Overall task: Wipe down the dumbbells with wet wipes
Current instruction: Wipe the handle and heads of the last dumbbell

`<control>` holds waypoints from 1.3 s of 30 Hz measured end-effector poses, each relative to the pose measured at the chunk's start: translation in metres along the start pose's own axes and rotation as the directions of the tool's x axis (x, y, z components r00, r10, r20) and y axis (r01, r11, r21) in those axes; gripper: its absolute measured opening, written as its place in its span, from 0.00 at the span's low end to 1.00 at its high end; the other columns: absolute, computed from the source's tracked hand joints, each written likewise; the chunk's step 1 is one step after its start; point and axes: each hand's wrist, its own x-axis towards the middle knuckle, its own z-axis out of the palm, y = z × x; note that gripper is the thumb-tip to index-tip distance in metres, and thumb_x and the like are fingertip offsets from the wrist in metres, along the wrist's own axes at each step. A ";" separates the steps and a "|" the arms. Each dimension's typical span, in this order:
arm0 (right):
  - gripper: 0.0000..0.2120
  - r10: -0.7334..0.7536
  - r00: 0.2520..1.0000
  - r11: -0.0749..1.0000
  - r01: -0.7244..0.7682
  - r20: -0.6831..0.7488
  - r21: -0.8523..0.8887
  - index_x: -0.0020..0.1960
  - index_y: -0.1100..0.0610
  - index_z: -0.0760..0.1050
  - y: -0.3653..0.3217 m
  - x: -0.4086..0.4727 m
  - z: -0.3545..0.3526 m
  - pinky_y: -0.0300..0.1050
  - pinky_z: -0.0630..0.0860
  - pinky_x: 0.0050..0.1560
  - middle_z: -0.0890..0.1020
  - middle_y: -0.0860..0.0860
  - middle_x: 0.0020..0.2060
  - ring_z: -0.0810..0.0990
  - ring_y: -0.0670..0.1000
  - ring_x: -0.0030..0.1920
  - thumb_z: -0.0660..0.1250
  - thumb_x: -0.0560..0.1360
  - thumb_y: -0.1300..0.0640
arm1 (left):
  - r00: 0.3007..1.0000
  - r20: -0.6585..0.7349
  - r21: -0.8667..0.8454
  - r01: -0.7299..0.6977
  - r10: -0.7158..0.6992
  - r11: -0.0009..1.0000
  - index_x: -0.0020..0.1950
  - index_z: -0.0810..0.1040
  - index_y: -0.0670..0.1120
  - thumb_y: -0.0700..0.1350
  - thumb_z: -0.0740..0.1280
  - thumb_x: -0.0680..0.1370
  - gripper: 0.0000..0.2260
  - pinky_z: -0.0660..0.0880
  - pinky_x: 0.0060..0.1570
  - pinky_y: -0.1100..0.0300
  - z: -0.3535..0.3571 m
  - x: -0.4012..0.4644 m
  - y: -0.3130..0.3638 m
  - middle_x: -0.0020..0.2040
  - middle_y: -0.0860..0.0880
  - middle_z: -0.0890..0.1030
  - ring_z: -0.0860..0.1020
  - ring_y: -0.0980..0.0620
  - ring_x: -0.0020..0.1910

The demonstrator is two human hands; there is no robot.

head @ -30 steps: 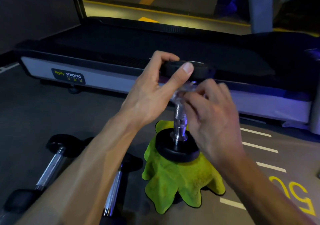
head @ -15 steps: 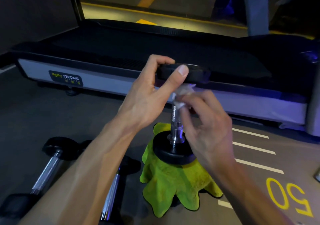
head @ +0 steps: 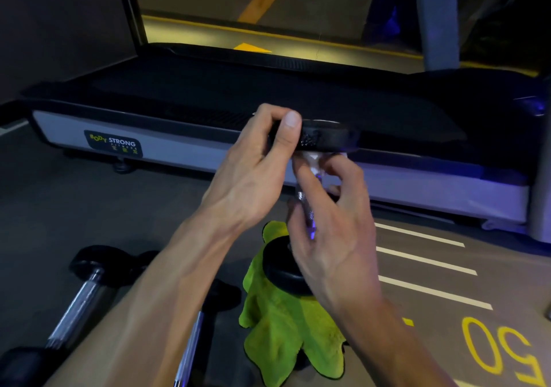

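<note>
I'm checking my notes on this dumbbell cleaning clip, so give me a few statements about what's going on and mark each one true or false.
1. The dumbbell being wiped stands upright on a green cloth. True.
2. The left hand grips the dumbbell's top head. True.
3. The right hand rests flat on the floor. False: it holds a wet wipe at the handle, just under the top head.
4. Other dumbbells lie on the floor at the left. True.
5. The treadmill stands behind the person. False: it is ahead.
</note>
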 end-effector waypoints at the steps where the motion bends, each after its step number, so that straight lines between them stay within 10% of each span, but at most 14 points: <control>1: 0.22 -0.016 1.000 0.998 0.015 -0.010 -0.053 0.71 0.55 0.74 -0.001 0.003 0.001 0.52 0.77 0.58 0.67 0.53 0.66 0.75 0.56 0.61 0.68 0.78 0.62 | 1.000 -0.003 0.004 0.000 0.000 1.000 0.59 0.72 0.63 0.68 0.49 0.82 0.17 0.73 0.52 0.59 0.000 0.000 0.000 0.56 0.59 0.80 0.79 0.61 0.56; 4: 0.20 -0.044 0.999 0.995 0.043 -0.009 -0.091 0.70 0.55 0.76 0.003 0.005 0.000 0.51 0.77 0.58 0.70 0.53 0.65 0.74 0.55 0.62 0.67 0.78 0.61 | 1.000 -0.016 0.027 0.022 -0.022 0.999 0.57 0.72 0.62 0.67 0.50 0.83 0.16 0.71 0.48 0.62 -0.002 0.002 0.002 0.55 0.59 0.81 0.79 0.63 0.53; 12: 0.17 0.316 0.946 0.836 -0.241 -0.073 0.492 0.67 0.56 0.77 0.006 -0.001 -0.001 0.49 0.78 0.64 0.74 0.46 0.66 0.78 0.50 0.65 0.69 0.79 0.62 | 0.999 -0.035 0.011 0.012 -0.011 1.000 0.57 0.73 0.62 0.68 0.51 0.82 0.17 0.72 0.49 0.61 0.000 -0.001 0.003 0.54 0.60 0.81 0.79 0.61 0.53; 18: 0.24 0.214 0.975 0.943 -0.190 -0.061 0.274 0.73 0.59 0.72 -0.004 -0.004 0.001 0.34 0.70 0.68 0.70 0.50 0.71 0.72 0.46 0.70 0.69 0.78 0.61 | 0.999 -0.047 0.024 0.006 -0.005 1.000 0.55 0.72 0.62 0.66 0.51 0.84 0.14 0.71 0.47 0.62 0.000 0.001 0.001 0.54 0.59 0.80 0.78 0.63 0.51; 28: 0.25 0.009 0.999 0.989 -0.002 0.047 -0.149 0.72 0.59 0.73 -0.018 0.006 0.003 0.48 0.77 0.61 0.69 0.52 0.70 0.69 0.54 0.69 0.65 0.75 0.61 | 0.999 -0.051 0.024 -0.004 0.005 1.000 0.52 0.72 0.61 0.65 0.54 0.84 0.12 0.71 0.48 0.62 -0.004 0.003 -0.001 0.53 0.57 0.80 0.79 0.61 0.52; 39: 0.24 0.047 0.999 0.981 -0.045 -0.006 0.189 0.72 0.61 0.73 0.000 -0.002 0.001 0.49 0.74 0.67 0.71 0.52 0.69 0.72 0.51 0.69 0.68 0.76 0.65 | 0.999 -0.042 0.003 0.003 -0.003 1.000 0.52 0.71 0.64 0.67 0.53 0.83 0.12 0.70 0.46 0.63 -0.003 0.000 -0.001 0.55 0.60 0.80 0.79 0.62 0.53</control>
